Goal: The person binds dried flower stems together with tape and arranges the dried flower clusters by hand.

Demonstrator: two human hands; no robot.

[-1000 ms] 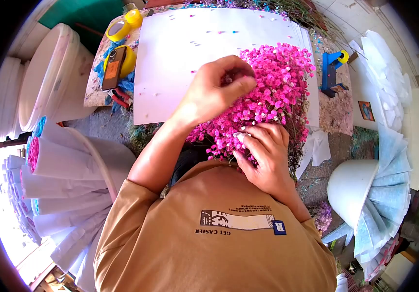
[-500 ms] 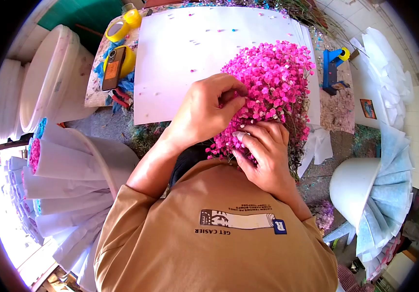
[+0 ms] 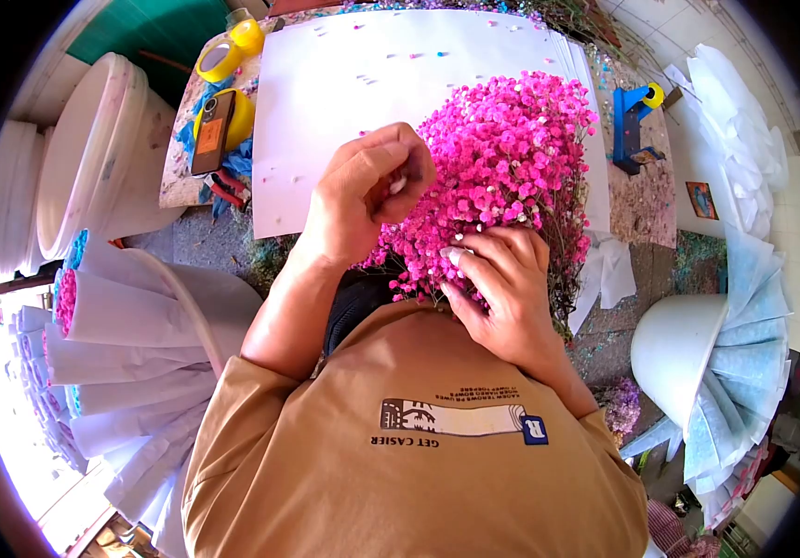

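A large bunch of bright pink baby's breath (image 3: 512, 139) lies over the white paper sheets and reaches back to my chest. My left hand (image 3: 372, 191) is raised just left of the blossoms, its fingers curled closed. A small pale bit shows among those fingers, too small to name. My right hand (image 3: 507, 288) grips the near side of the bunch, fingers bent into the flowers and thumb below. Thin stems (image 3: 567, 270) show along the right side of the bunch.
White paper (image 3: 326, 102) covers the table, with loose petals on it. At left are yellow tape rolls (image 3: 219, 60), a phone (image 3: 213, 132) and red-handled pliers (image 3: 228, 189). A blue tape dispenser (image 3: 625, 130) stands at right. Buckets (image 3: 674, 349) of wrapped bunches flank me.
My left hand has drawn away from the blossoms, up and to the left, and its fingers have curled in. The right hand stays on the bunch.
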